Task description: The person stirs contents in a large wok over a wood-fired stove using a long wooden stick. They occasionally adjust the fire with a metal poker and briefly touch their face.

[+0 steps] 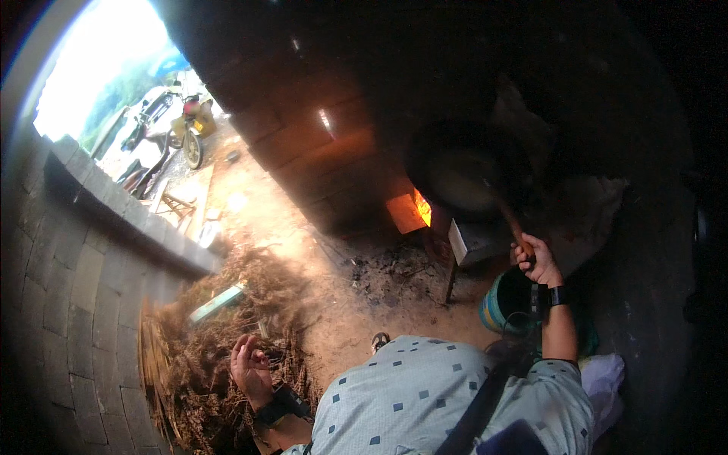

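My right hand (537, 260) is closed around the brown wooden handle (515, 227) of a cooking utensil. The utensil reaches into a large dark wok (418, 165); its far end is lost in shadow. Something pale (463, 179), perhaps liquid, shows dimly inside the wok. Orange fire (422, 208) glows in an opening just below the wok's left side. My left hand (250, 367) holds nothing, its fingers loosely curled. It hovers at the lower left, over a heap of dry brown brushwood (227, 341).
A blue-green bucket (493, 304) stands under my right forearm. Nearer the stove is a small wooden stool or stand (463, 244). A pale green strip (218, 302) lies on the brushwood beside a block wall (85, 284). Outside the opening stands a motorcycle (192, 128).
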Demonstrator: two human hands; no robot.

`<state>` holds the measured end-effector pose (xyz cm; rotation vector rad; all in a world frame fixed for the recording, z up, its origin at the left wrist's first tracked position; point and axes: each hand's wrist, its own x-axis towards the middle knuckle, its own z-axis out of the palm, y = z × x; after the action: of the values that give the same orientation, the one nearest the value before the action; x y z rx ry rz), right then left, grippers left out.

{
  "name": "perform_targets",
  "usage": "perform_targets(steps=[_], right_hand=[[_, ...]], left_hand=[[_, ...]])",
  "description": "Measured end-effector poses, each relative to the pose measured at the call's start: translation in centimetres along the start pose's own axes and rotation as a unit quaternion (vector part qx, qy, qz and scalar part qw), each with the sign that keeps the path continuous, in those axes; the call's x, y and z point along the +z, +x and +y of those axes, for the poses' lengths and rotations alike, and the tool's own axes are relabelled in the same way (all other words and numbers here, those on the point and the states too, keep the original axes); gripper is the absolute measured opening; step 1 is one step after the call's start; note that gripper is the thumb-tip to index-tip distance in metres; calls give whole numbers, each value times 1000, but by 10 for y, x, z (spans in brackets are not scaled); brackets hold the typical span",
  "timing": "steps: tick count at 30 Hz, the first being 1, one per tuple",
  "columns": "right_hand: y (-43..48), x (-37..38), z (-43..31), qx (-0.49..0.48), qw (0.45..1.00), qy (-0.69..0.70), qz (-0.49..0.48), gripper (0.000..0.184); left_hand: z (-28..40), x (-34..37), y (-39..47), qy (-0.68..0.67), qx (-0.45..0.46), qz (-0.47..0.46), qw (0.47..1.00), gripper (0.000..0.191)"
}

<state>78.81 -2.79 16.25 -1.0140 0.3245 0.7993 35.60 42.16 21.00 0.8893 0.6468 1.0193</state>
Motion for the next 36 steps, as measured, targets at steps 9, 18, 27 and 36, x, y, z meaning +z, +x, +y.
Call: perform_targets(steps=[9, 18, 27, 36], right_hand=[[-17, 6, 1, -6, 998, -60, -22, 34], [-36, 25, -4, -113, 983, -143, -27, 30], [-10, 28, 1, -77, 985, -152, 7, 28], [24, 19, 6, -146, 961, -213, 103, 23]], left_hand=[[-6, 9, -1, -9, -1, -7, 1000, 27], [-11, 5, 0, -1, 4, -12, 1000, 27], [-8, 2, 1, -19, -2, -8, 1000, 26], [-6, -6, 0, -4, 1, -3, 1000, 27]])
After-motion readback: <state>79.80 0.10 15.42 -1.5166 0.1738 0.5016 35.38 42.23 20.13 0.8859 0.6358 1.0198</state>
